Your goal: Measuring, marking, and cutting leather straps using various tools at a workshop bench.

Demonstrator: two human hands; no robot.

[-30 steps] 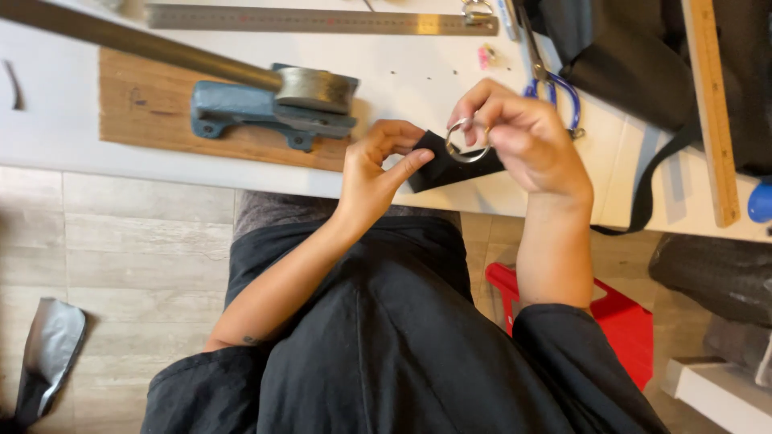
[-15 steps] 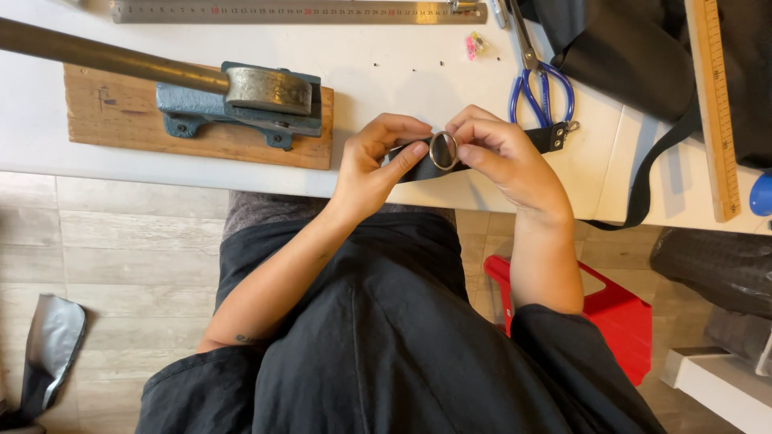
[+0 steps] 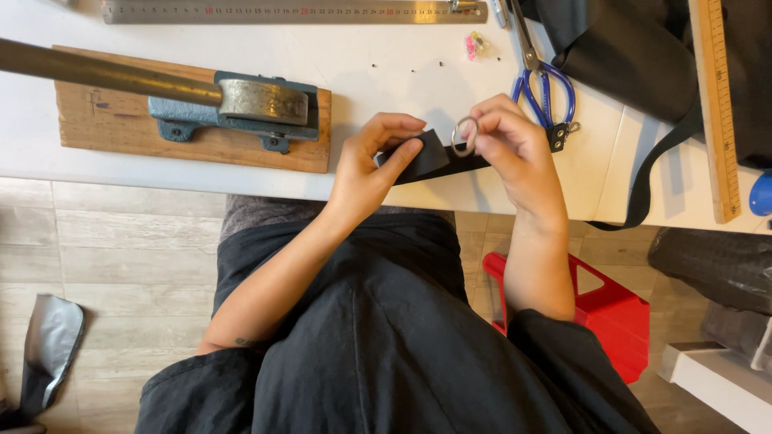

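— What do the hands have hold of?

— The left hand (image 3: 371,165) pinches the folded end of a black strap (image 3: 430,159), thumb on top and fingers curled under, closed tight on it. The right hand (image 3: 515,149) holds a small metal ring (image 3: 464,135) between thumb and forefinger, upright, just above the strap and touching it; the other fingers are loosely bent.

— Where is that on the bench?

— At the near edge of the white bench (image 3: 386,72), about midway along it, the strap lying partly over the edge.

— And around them?

— Blue-handled scissors (image 3: 548,88) lie just beyond the right hand, toward the far edge. A steel ruler (image 3: 289,11) runs along the far edge. Toward the left end sits a wooden board (image 3: 121,120) carrying a blue-grey metal block (image 3: 241,108) with a long bar (image 3: 96,74) through it. Black fabric (image 3: 627,56) is heaped at the far right corner, beside a wooden ruler (image 3: 718,104). A red stool (image 3: 611,309) stands on the floor below.
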